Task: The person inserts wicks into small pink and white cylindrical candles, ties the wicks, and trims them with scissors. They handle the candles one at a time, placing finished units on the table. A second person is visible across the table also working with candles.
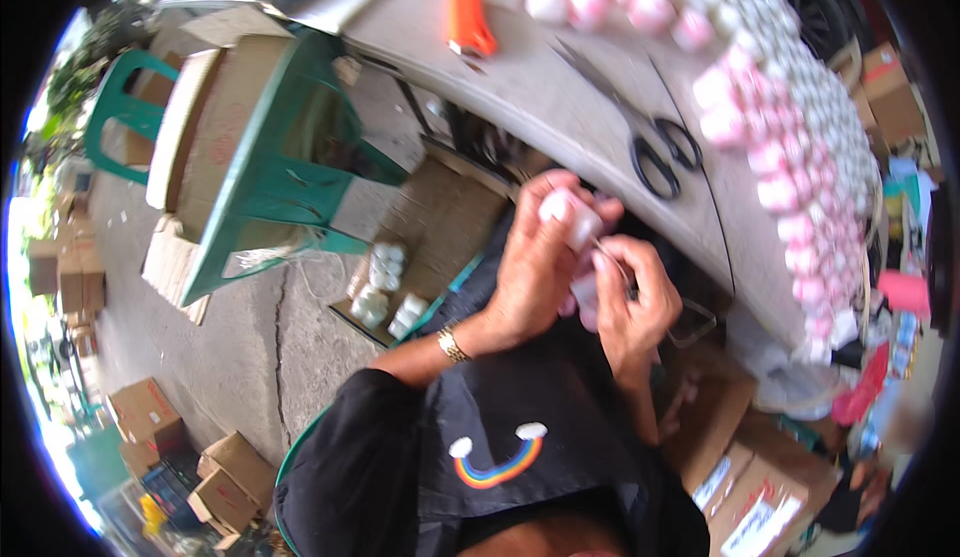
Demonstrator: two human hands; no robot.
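My left hand (530,272) is closed around a small puffy pink-and-white piece (573,219), held in front of my body just below the table edge. Close beside it, my right hand (637,302) has thumb and forefinger pinched together at the piece's lower side. Whatever thin thing those fingertips grip is too small to make out. More pink material shows between the two hands, partly hidden by the fingers. On the grey table (560,87) lie scissors (634,117) with black handles, and an orange-handled tool (467,7) farther off.
Rows of pink-and-white puffy pieces (780,172) line the table's right side, beside clustered whitish ones (835,107). Left of me stands a green plastic chair (285,192) bearing a cardboard box (235,107). A shallow carton (440,207) holds white bundles (385,267). Boxes (770,472) sit at right.
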